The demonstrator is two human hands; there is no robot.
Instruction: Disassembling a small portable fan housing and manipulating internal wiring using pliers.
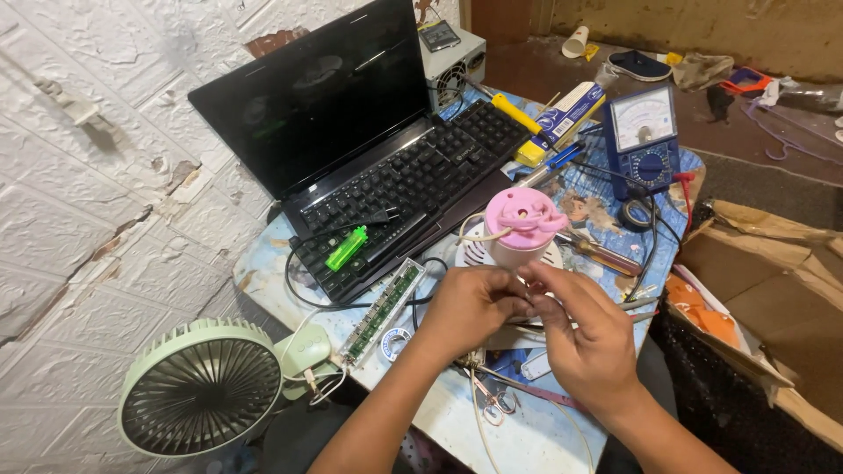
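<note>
Pink plastic, the small motor unit [524, 226] stands on the cluttered table [457, 421] before the laptop [369, 149]. Our left hand [470, 307] and right hand [588, 338] pinch its thin wires together. It seems light and fragile; we grip its white base.

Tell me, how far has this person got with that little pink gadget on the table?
Already out: the blue meter and a screwdriver lie beside the pink-topped gadget, which stands upright with a pale wire looping from it. In hand: the left hand and right hand meet just below it, fingertips pinched around something too small to tell. Left: the green fan sits untouched at the table edge.
</note>
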